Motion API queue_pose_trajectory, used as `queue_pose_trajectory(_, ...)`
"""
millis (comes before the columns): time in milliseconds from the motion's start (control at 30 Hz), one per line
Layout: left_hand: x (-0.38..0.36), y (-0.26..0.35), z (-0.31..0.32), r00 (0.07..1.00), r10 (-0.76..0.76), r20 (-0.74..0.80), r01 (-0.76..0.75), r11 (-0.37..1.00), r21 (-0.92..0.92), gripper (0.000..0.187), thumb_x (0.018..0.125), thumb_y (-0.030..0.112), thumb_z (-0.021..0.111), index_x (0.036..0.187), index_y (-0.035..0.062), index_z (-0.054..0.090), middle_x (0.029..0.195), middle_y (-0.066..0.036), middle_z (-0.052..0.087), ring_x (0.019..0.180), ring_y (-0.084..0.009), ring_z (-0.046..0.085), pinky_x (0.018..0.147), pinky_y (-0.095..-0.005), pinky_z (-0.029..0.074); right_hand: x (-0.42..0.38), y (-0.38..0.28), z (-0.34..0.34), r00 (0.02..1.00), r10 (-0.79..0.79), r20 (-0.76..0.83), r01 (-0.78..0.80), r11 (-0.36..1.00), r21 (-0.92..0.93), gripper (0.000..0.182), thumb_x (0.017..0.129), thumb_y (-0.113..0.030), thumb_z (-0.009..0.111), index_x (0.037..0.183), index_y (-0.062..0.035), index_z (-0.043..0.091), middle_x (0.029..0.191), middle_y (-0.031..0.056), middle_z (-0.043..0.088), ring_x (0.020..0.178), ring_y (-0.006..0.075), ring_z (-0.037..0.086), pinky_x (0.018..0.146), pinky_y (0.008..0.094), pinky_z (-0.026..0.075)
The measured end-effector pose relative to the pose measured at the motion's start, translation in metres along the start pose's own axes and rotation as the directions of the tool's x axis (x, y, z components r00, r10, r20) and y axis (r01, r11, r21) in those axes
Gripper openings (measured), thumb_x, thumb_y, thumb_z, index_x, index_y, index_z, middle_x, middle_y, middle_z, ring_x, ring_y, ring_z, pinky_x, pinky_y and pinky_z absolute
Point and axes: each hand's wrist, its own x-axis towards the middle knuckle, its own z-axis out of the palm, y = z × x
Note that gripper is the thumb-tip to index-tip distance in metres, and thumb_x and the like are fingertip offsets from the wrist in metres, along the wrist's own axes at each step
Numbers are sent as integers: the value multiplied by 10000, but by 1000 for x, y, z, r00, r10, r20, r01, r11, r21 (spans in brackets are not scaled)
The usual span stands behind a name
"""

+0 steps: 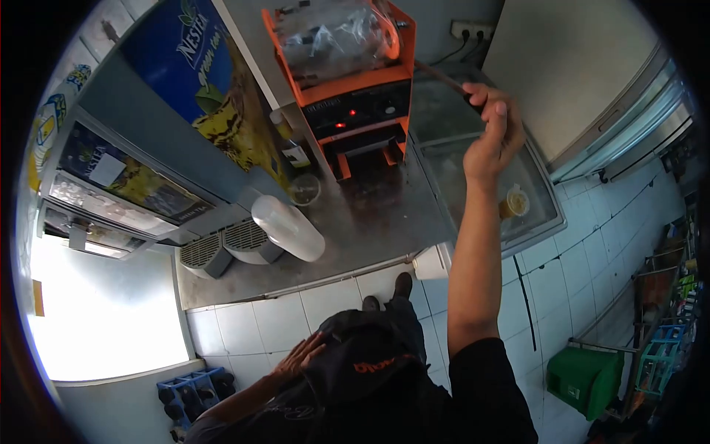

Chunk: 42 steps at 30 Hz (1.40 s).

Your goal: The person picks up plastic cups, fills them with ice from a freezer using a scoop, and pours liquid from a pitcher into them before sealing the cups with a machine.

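Observation:
My right hand [494, 129] is raised at the upper right, its fingers wrapped round the dark end of a lever [447, 80]. This lever comes out of the right side of an orange and black machine [355, 103], which has a roll of clear film [333, 41] on top and two red lights on its front. My left hand [299, 355] rests against the front of my dark clothing, with its fingers stretched out and nothing visible in it.
A blue drinks dispenser [170, 118] stands left on the metal counter [355, 237], beside a stack of white cups [288, 228]. Right of the machine, a small filled cup [514, 202] sits on a glass-topped chest [532, 177]. A green bin [584, 379] stands on the tiled floor.

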Motion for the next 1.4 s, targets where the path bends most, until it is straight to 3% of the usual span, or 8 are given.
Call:
queue_pose_trajectory(233,-10,-6,1,999,35,18,-35,999,-3,658,932,279,604,1541,212,363,1272,-139,669,1146,-323,654,1009,-415,478,-1,-3,0,1000,12,10,-12,1000,-14,358,1053,-251,456,776,-33,518,854,102,652,936,210,669,791,311,478)
queue_pose_trajectory(833,-13,16,-17,993,109,44,-111,993,50,714,883,279,665,1532,234,373,1239,-129,682,1120,-309,663,984,-430,486,1,-1,-3,997,-20,81,26,997,-70,350,1059,-254,378,784,-44,433,882,147,611,948,278,654,901,403,469)
queue_pose_trajectory(1000,12,71,-101,930,-97,354,-56,915,399,770,848,300,711,1531,215,366,1187,-128,703,1059,-306,690,936,-441,523,0,-1,-3,997,-1,76,6,998,-65,334,1054,-248,371,794,-45,422,877,172,600,951,313,655,927,429,474)
queue_pose_trajectory(1067,29,159,-171,983,38,182,-59,992,111,558,824,125,733,1362,146,587,1198,-153,691,1140,-297,658,941,-440,531,3,4,-9,994,-11,105,19,998,-67,326,1057,-233,348,798,-46,409,905,182,591,973,328,643,965,459,469)
queue_pose_trajectory(1100,29,182,-192,893,434,-119,-445,892,-82,420,852,158,715,1264,95,657,1310,-179,633,1226,-330,612,961,-439,521,0,6,-10,993,-4,122,12,998,-62,322,1059,-226,336,800,-46,402,919,187,586,984,336,637,984,474,467)
queue_pose_trajectory(1167,27,230,-224,616,745,-256,-690,353,-632,555,1025,446,518,1265,-44,622,1468,-263,482,1367,-365,485,1033,-486,447,-5,0,-7,995,9,97,0,996,-88,337,1056,-246,344,793,-45,405,897,181,580,965,334,646,970,472,477)
queue_pose_trajectory(1267,29,294,-214,286,808,-516,-564,-294,-772,877,952,725,363,1386,-24,506,1396,-305,463,1321,-405,457,1060,-545,369,-3,-2,-4,995,14,94,-4,995,-104,348,1058,-252,332,786,-45,393,887,176,562,941,332,635,962,481,497)
queue_pose_trajectory(1400,40,335,-179,34,702,-712,-355,-657,-665,1135,810,926,292,1505,33,380,1455,-460,294,1350,-618,345,1028,-732,337,3,0,2,995,-31,98,40,994,-97,332,1059,-232,315,779,-60,366,880,172,553,926,323,625,954,486,504)
